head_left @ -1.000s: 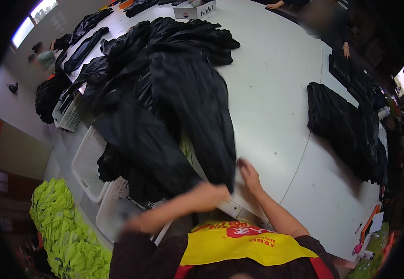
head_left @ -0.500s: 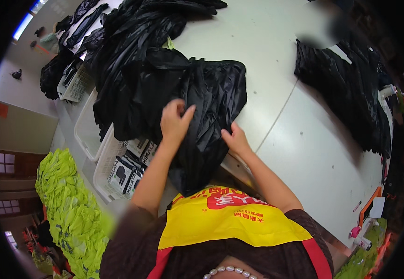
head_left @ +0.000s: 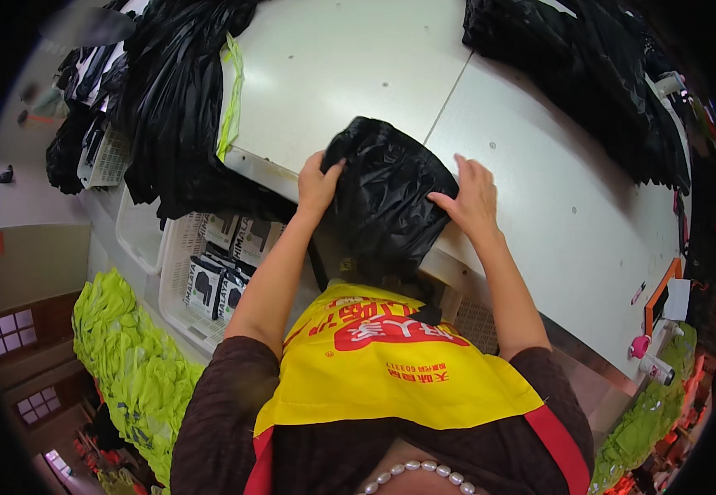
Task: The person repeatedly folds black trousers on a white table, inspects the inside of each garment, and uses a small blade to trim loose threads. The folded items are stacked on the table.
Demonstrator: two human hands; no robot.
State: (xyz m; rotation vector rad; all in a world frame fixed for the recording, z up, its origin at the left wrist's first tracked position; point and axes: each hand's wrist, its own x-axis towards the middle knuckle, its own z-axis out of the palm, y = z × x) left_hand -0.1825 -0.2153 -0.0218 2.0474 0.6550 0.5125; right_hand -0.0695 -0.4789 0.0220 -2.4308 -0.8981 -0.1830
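A black, shiny, thin-fabric garment (head_left: 387, 194) lies over the table's front edge, its lower part hanging down toward my apron. A gathered, curved edge runs along its top. My left hand (head_left: 318, 188) is closed on the garment's left edge, thumb and fingers pinched together. At its right side, my right hand (head_left: 475, 198) is open, fingers stretched out and thumb lying against the fabric. The garment's lower end is in shadow near the yellow apron (head_left: 407, 363).
A pile of black garments (head_left: 181, 107) hangs over the table's left side, beside a lime-green strip of fabric (head_left: 232, 99). White baskets (head_left: 172, 289) hold packaged goods below. More black garments (head_left: 572, 82) lie far right on the white table (head_left: 556, 223). Lime-green fabric (head_left: 131, 355) is heaped lower left.
The garment has come away from the black pile at the left and is now bunched smaller at the table edge. My left hand has closed on its edge; my right hand has moved up and right.
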